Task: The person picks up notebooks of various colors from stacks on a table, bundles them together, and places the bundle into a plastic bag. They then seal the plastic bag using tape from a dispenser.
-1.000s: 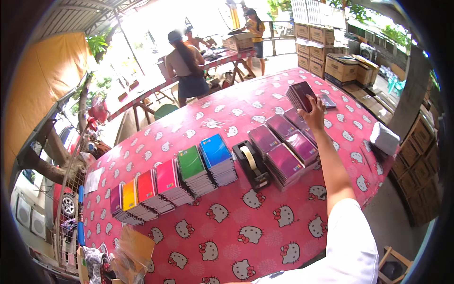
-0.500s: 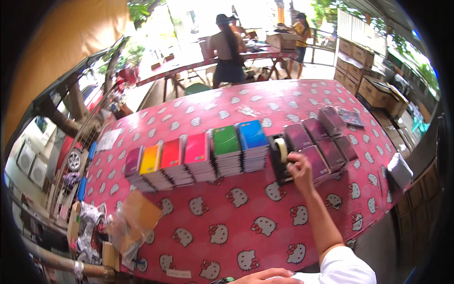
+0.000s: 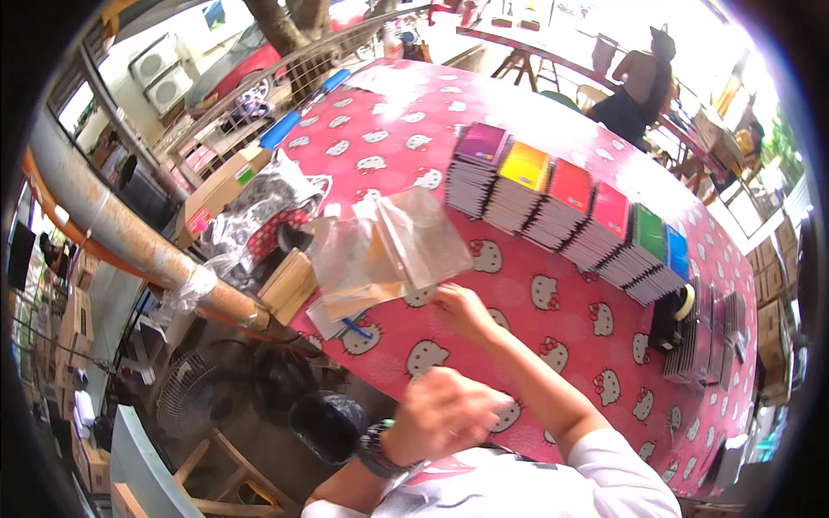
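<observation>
My right hand (image 3: 466,312) is at the near edge of clear plastic bags (image 3: 423,237) lying over brown paper or card. Its fingers are drawn together; anything between them is too small to make out. Nearer to me, my left hand (image 3: 449,413), with a dark band on the wrist, hangs over the table edge, smeared by motion. Stacked spiral notebooks form a row: purple (image 3: 482,144), yellow (image 3: 523,166), red (image 3: 571,184), pink (image 3: 610,211), green (image 3: 648,231) and blue (image 3: 678,252). A black tape dispenser (image 3: 665,321) stands at the row's right end.
Dark purple notebook stacks (image 3: 695,345) stand beyond the dispenser. A cardboard box (image 3: 223,192), crumpled plastic (image 3: 268,203) and a wooden block (image 3: 287,289) crowd the table's left edge, beside a rusty pipe (image 3: 138,233). A fan (image 3: 200,390) stands below. Another person (image 3: 643,82) is at a far table.
My view has swung left. My right hand has left the tape dispenser and come over to the plastic bags. My left hand has risen from the lower edge.
</observation>
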`<state>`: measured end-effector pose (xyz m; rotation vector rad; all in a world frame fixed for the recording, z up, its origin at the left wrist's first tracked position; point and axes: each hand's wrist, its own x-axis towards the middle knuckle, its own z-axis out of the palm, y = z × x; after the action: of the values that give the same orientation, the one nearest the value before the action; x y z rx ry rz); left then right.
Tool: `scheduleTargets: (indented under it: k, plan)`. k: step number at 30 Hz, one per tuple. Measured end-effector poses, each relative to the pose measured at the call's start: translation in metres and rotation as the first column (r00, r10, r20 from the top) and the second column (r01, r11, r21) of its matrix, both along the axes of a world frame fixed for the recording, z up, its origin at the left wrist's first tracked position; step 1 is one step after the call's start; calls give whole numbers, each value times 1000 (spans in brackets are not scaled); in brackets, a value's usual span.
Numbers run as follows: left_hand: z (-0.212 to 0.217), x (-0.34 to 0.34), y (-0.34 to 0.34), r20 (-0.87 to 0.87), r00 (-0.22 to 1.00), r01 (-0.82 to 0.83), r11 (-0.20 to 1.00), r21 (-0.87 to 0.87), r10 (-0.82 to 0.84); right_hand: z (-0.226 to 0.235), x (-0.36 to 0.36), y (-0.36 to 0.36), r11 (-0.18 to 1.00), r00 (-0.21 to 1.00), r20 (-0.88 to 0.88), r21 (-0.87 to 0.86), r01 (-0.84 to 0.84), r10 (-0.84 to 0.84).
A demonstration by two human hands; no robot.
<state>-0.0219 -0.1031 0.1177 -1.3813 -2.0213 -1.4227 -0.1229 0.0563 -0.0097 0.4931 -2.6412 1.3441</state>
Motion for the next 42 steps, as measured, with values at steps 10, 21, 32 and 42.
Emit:
scheduleTargets:
  k: [10, 21, 32, 42]
  plan:
    - [-42, -53, -171, 387, 684, -675, 737, 14, 619, -71, -115, -135, 984, 992, 127, 179, -4, -19]
    - [-168, -173, -162, 616, 490, -722, 683, -111, 617, -65, -113, -138, 946, 983, 14, 269, -179, 182]
    - [-205, -203, -150, 802, 337, -695, 705, -142, 493, -46, -123, -117, 977, 759, 644, -208, 56, 94]
    - [-224, -220, -129, 560, 426, -731, 635, -249, 710, -68, -128, -94, 761, 738, 609, -615, 207, 291]
